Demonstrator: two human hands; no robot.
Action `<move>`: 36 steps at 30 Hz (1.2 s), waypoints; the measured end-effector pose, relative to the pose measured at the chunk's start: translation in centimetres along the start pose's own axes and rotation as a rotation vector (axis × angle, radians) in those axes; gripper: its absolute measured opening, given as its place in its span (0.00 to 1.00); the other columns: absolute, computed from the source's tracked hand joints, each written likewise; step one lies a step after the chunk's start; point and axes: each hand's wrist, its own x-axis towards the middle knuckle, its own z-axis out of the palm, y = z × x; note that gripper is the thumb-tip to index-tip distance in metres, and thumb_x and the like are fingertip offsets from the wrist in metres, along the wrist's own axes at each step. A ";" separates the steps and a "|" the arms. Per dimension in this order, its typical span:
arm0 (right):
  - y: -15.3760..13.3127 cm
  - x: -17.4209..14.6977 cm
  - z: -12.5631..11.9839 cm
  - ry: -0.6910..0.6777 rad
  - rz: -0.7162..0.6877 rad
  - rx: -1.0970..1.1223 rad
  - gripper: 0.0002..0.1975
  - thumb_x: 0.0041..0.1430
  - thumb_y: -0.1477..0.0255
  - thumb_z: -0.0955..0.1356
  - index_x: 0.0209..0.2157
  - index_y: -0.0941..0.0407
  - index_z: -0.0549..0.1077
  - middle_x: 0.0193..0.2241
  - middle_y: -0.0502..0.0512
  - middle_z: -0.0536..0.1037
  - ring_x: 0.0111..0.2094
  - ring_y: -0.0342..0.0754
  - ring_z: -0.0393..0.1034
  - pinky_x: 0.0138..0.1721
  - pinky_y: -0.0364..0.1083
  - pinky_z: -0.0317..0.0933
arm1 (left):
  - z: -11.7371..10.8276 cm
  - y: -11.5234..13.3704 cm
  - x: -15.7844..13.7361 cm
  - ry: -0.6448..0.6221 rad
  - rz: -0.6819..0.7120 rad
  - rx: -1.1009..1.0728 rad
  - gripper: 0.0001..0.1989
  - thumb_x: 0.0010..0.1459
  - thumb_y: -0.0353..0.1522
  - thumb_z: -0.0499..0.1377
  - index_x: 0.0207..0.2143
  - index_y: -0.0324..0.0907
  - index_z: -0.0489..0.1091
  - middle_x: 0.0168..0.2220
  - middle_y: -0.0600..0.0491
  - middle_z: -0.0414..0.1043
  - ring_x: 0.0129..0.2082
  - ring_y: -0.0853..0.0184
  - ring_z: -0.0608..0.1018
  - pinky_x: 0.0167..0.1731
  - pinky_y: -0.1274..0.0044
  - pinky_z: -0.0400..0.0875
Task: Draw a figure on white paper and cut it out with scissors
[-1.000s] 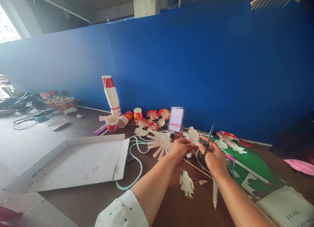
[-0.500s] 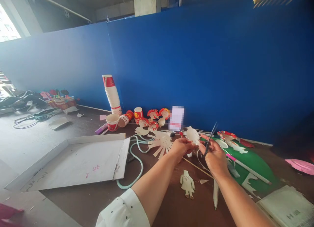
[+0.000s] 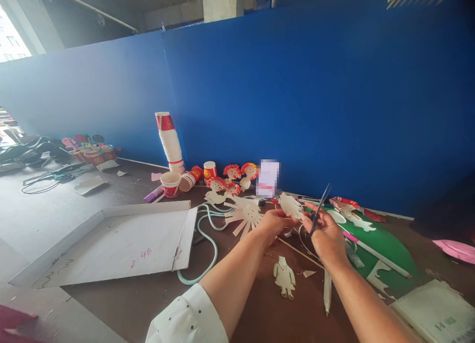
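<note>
My left hand (image 3: 275,224) is closed on a white paper cutout (image 3: 290,205), pinching its lower edge. In my right hand (image 3: 327,236) are dark scissors (image 3: 320,207), blades pointing up and away beside the cutout. The right fingertips reach close to the paper; whether they also touch it I cannot tell. Below the hands, a cut-out paper body figure (image 3: 284,277) lies flat on the brown table. A round paper face with cut strips (image 3: 245,215) rests just left of my left hand.
A shallow white box lid (image 3: 122,244) lies at left beside a pale cable (image 3: 213,249). Behind stand a tall paper-cup stack (image 3: 170,145) and red-fringed paper faces (image 3: 232,171). At right are a green sheet (image 3: 393,244), a pen (image 3: 327,293) and a plastic-wrapped packet (image 3: 438,308).
The paper cutout in my left hand has tilted and turned slightly. My right hand and the scissors stay almost in the same place.
</note>
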 end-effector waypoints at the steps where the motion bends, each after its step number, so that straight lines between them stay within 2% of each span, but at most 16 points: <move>1: -0.1 0.0 0.0 0.002 0.001 -0.006 0.26 0.49 0.66 0.70 0.51 0.54 0.70 0.37 0.56 0.80 0.37 0.51 0.75 0.41 0.50 0.68 | 0.1 0.0 0.0 0.007 -0.004 0.004 0.20 0.29 0.35 0.72 0.27 0.36 0.73 0.27 0.53 0.70 0.27 0.73 0.71 0.29 0.79 0.63; 7: 0.0 0.0 0.2 -0.003 -0.006 -0.028 0.26 0.49 0.66 0.70 0.52 0.53 0.69 0.37 0.56 0.80 0.36 0.50 0.75 0.38 0.48 0.68 | 0.4 0.3 -0.3 0.046 -0.023 0.029 0.19 0.32 0.36 0.71 0.27 0.36 0.72 0.28 0.53 0.70 0.27 0.74 0.71 0.31 0.79 0.63; 10: 0.1 0.1 0.0 -0.020 -0.014 -0.055 0.26 0.49 0.67 0.69 0.52 0.53 0.69 0.37 0.56 0.79 0.37 0.50 0.75 0.40 0.48 0.67 | -0.1 0.7 -0.2 0.029 -0.035 0.109 0.21 0.33 0.36 0.71 0.30 0.36 0.72 0.30 0.51 0.71 0.29 0.73 0.72 0.32 0.78 0.64; 14: -0.1 0.3 -0.5 -0.060 -0.010 -0.125 0.26 0.48 0.67 0.69 0.51 0.54 0.70 0.38 0.57 0.79 0.37 0.51 0.74 0.41 0.49 0.66 | -1.5 1.8 -0.4 -0.043 -0.003 0.189 0.27 0.35 0.37 0.71 0.40 0.37 0.72 0.39 0.47 0.71 0.32 0.70 0.73 0.33 0.76 0.67; 16: -0.3 0.4 -0.7 -0.131 0.005 -0.146 0.25 0.48 0.67 0.70 0.50 0.53 0.70 0.37 0.56 0.79 0.37 0.51 0.75 0.41 0.49 0.66 | -2.0 2.5 -0.5 0.018 0.061 0.164 0.32 0.39 0.37 0.70 0.48 0.38 0.68 0.47 0.43 0.68 0.36 0.68 0.74 0.36 0.75 0.69; 19: -0.3 0.4 -0.7 -0.288 0.033 -0.146 0.23 0.45 0.66 0.71 0.46 0.51 0.72 0.37 0.54 0.80 0.36 0.52 0.75 0.41 0.49 0.67 | -2.2 3.1 -0.6 0.042 0.195 0.344 0.36 0.43 0.37 0.67 0.56 0.40 0.62 0.52 0.42 0.65 0.43 0.65 0.72 0.42 0.75 0.68; 21: -0.2 0.3 -0.5 -0.369 0.043 -0.118 0.23 0.43 0.66 0.72 0.45 0.52 0.73 0.36 0.54 0.81 0.37 0.53 0.75 0.43 0.49 0.67 | -2.2 3.2 -0.3 0.076 0.333 0.615 0.33 0.43 0.36 0.67 0.53 0.41 0.66 0.51 0.44 0.67 0.44 0.64 0.72 0.44 0.74 0.67; 23: -0.1 0.3 -0.4 -0.403 0.043 -0.083 0.24 0.43 0.66 0.73 0.45 0.53 0.73 0.37 0.54 0.81 0.38 0.53 0.75 0.44 0.50 0.66 | -2.2 3.0 -0.1 0.038 0.463 0.871 0.23 0.42 0.35 0.66 0.44 0.42 0.73 0.46 0.47 0.71 0.43 0.63 0.72 0.46 0.74 0.65; 25: -0.1 0.3 -0.4 -0.405 0.047 -0.078 0.25 0.43 0.66 0.73 0.46 0.53 0.72 0.37 0.54 0.81 0.38 0.52 0.75 0.43 0.49 0.66 | -2.2 2.9 0.1 -0.024 0.456 0.999 0.15 0.46 0.36 0.63 0.39 0.43 0.76 0.37 0.50 0.74 0.37 0.65 0.73 0.42 0.76 0.66; 29: -0.8 0.2 -0.6 -0.375 0.079 -0.124 0.28 0.43 0.67 0.72 0.49 0.53 0.70 0.36 0.53 0.80 0.37 0.51 0.75 0.41 0.47 0.67 | -2.3 2.9 -0.2 -0.025 0.315 1.090 0.11 0.49 0.37 0.59 0.34 0.44 0.76 0.29 0.53 0.74 0.28 0.68 0.73 0.30 0.78 0.65; 33: -1.0 0.3 -0.7 -0.325 0.088 -0.097 0.28 0.43 0.68 0.72 0.50 0.53 0.70 0.35 0.54 0.80 0.38 0.51 0.75 0.43 0.47 0.66 | -2.4 3.1 -0.3 -0.085 0.312 1.118 0.08 0.48 0.36 0.59 0.28 0.43 0.75 0.26 0.54 0.73 0.26 0.69 0.71 0.27 0.79 0.62; 36: -0.1 0.6 -1.1 -0.259 0.082 -0.019 0.28 0.45 0.66 0.73 0.50 0.54 0.69 0.36 0.55 0.80 0.38 0.52 0.74 0.40 0.47 0.66 | -2.5 3.1 -0.1 -0.101 0.282 1.004 0.06 0.46 0.33 0.60 0.27 0.41 0.74 0.26 0.55 0.72 0.26 0.71 0.70 0.27 0.80 0.61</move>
